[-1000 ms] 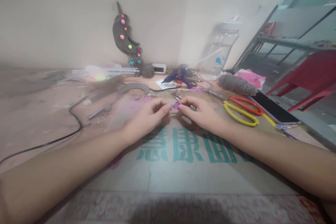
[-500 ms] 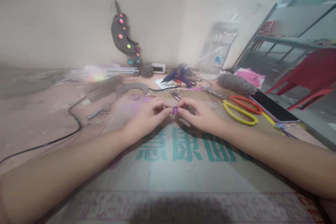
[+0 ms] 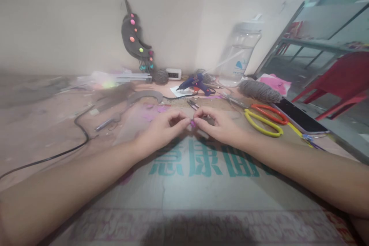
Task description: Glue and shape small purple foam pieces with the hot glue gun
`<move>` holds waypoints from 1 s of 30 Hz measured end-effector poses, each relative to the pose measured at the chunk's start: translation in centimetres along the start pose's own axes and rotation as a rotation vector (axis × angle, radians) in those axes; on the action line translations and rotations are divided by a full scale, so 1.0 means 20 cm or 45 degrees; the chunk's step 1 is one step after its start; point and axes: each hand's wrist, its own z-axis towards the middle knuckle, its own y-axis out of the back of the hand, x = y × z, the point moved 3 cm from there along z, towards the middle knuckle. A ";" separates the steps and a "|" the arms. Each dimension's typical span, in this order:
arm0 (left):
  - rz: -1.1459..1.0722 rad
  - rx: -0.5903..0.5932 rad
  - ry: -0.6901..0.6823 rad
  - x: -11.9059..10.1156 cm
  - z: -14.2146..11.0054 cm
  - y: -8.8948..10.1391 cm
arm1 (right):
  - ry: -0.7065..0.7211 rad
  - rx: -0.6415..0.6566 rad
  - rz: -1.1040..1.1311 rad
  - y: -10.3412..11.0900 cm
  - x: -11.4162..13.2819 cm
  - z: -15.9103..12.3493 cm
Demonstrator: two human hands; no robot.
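Note:
My left hand [image 3: 163, 130] and my right hand [image 3: 220, 125] meet fingertip to fingertip over a flat sheet of cardboard [image 3: 201, 188] printed with green characters. Both pinch a tiny purple piece [image 3: 192, 123] between thumb and forefinger. The piece is mostly hidden by the fingertips. Both forearms rest low over the cardboard. A small pair of metal snips [image 3: 192, 104] lies just beyond my fingers.
Yellow and orange scissors [image 3: 263, 118] and a phone [image 3: 300, 117] lie to the right, grey yarn [image 3: 259, 91] behind them. A blue glue gun [image 3: 194, 82], a clear jug [image 3: 240, 55] and a grey crescent craft with coloured balls [image 3: 135, 42] stand at the wall. A black cable [image 3: 80, 130] runs left.
The hands have drawn closer together, and the purple piece shows less between the fingertips. The view has shifted very slightly.

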 end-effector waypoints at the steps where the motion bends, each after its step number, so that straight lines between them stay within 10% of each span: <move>1: 0.004 0.012 0.009 0.00 0.00 0.00 | 0.006 -0.003 0.009 0.00 0.00 0.00; 30: 0.040 -0.060 0.037 0.01 0.00 0.00 | 0.042 0.028 -0.018 0.00 -0.01 0.00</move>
